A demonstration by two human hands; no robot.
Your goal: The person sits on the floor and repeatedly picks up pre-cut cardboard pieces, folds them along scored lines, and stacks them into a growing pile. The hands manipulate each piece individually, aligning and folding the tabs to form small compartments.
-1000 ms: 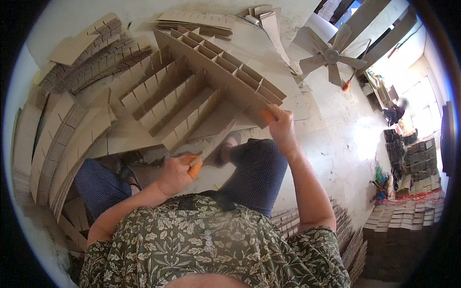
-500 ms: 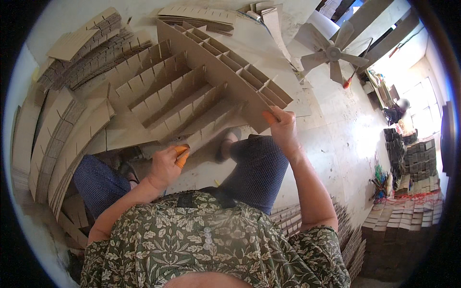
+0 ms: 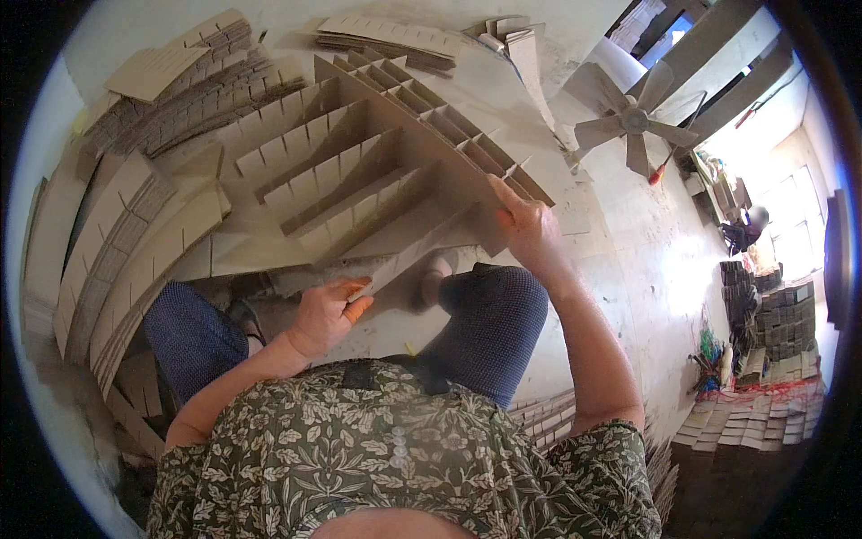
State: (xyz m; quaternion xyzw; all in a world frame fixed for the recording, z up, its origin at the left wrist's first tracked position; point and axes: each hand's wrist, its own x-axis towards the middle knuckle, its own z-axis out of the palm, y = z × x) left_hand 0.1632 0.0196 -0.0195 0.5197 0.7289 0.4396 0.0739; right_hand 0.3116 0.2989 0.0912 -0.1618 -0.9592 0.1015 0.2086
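A cardboard divider grid [image 3: 422,153] stands on the work surface in front of me, with open cells along its far side and several slotted strips sticking out toward my left. My left hand [image 3: 321,319], with orange covers on its fingertips, pinches the near end of a slotted cardboard strip [image 3: 422,247]. That strip's other end reaches the long crosspiece; whether the slots are engaged is hidden. My right hand [image 3: 536,238] is closed around the right end of the grid, its fingers over the top edge and part of its grip hidden.
Stacks of slotted cardboard strips [image 3: 121,225] line the left, with another pile [image 3: 391,40] at the back. A fan [image 3: 634,120] stands at the right rear. Bundled cardboard [image 3: 750,413] is piled at far right, with a person [image 3: 743,232] beyond. My knees are below the work.
My left hand has moved slightly right with the strip. My right hand's fingers have shifted onto the grid's top edge. The whole view has shifted a little.
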